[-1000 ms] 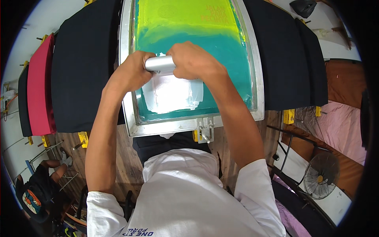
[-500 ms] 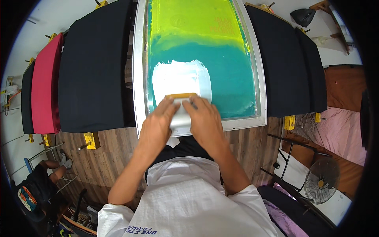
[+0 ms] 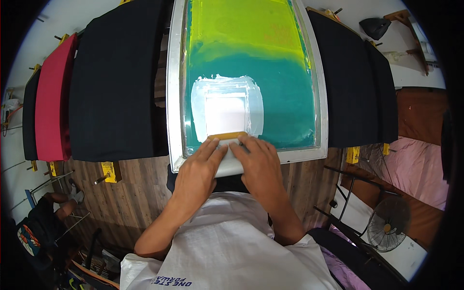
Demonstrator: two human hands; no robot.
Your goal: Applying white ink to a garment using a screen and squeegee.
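Both my hands grip a squeegee (image 3: 229, 168) with a pale body and an amber blade, at the near end of a silk-screen frame (image 3: 320, 87). My left hand (image 3: 199, 166) is closed on its left part and my right hand (image 3: 261, 162) on its right part, fingertips toward the blade. The frame has a pale rim and a mesh (image 3: 287, 108) that is teal near me and yellow-green farther off. White ink (image 3: 256, 104) lies in a patch beyond the blade, with a brighter rectangle inside it. My fingers partly hide the squeegee.
Black fabric-covered boards (image 3: 116, 87) flank the frame, with a red one (image 3: 55, 101) farther left. Yellow brackets (image 3: 111, 172) stick out below the boards. A fan (image 3: 388, 226) stands at the lower right. Another person (image 3: 46, 220) is at the lower left.
Both hands have drawn the squeegee toward me, to the frame's near edge. The white ink behind it now looks thinner, and a rectangle shows within the patch.
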